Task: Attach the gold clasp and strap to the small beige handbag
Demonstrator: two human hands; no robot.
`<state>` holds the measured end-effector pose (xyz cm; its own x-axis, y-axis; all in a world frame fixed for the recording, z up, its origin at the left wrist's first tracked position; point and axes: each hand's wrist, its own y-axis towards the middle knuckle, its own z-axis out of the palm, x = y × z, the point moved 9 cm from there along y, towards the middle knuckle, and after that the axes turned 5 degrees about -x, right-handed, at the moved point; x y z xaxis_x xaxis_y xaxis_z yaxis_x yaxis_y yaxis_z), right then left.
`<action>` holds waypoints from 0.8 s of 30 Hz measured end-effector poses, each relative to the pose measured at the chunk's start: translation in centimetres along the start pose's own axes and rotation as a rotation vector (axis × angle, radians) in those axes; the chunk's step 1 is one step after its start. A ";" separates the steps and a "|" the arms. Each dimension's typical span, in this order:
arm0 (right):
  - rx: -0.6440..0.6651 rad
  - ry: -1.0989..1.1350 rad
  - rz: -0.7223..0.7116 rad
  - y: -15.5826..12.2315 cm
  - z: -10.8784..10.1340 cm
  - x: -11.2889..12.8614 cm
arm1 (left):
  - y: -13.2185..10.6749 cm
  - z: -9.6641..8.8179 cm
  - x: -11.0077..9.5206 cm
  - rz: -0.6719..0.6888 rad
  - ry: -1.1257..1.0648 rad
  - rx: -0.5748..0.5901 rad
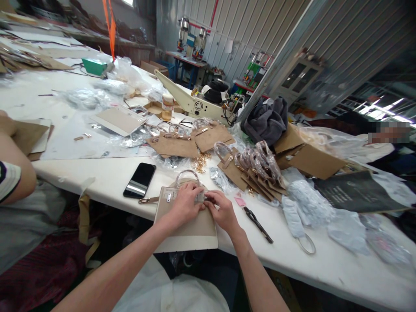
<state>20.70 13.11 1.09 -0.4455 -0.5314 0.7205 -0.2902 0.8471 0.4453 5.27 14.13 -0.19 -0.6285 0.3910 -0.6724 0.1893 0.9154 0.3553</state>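
Observation:
A beige handbag panel [191, 236] lies at the table's front edge, its lower part overhanging. It has a small metal plate [169, 197] near its upper left, and a plastic-wrapped handle [187, 173] arches behind its top edge. My left hand [185, 203] is closed over the panel's upper part, fingers bent and pressed on it. Beside it, my right hand [222, 210] pinches near the panel's upper right corner; what lies between its fingertips is too small to name. A strap with metal hardware [148, 200] sticks out at the left.
A black phone [139, 180] and dark tweezers [258, 224] flank the panel. Behind are brown bag pieces [177, 145], wrapped handles [260, 160], gold-coloured hardware [202, 162] and a glue jar [167, 107]. A cardboard box [315, 158] stands right. Another person's arm [16, 164] is at left.

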 end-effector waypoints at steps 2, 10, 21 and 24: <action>-0.016 -0.004 -0.004 -0.1 0.0 0.0 | 0.0 0.0 0.0 0.001 0.004 0.001; -0.020 -0.007 0.002 0.3 0.1 0.0 | 0.1 -0.2 -0.4 -0.009 -0.007 0.010; 0.044 0.011 0.042 0.6 0.4 0.2 | 0.1 -0.3 -0.8 0.028 -0.011 0.014; 0.050 0.008 0.055 0.5 -0.4 0.2 | 0.3 -0.3 -0.7 0.004 -0.004 0.033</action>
<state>20.79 13.45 1.67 -0.4551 -0.4837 0.7476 -0.3076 0.8733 0.3777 5.56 14.09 0.56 -0.6246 0.3948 -0.6739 0.2167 0.9166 0.3361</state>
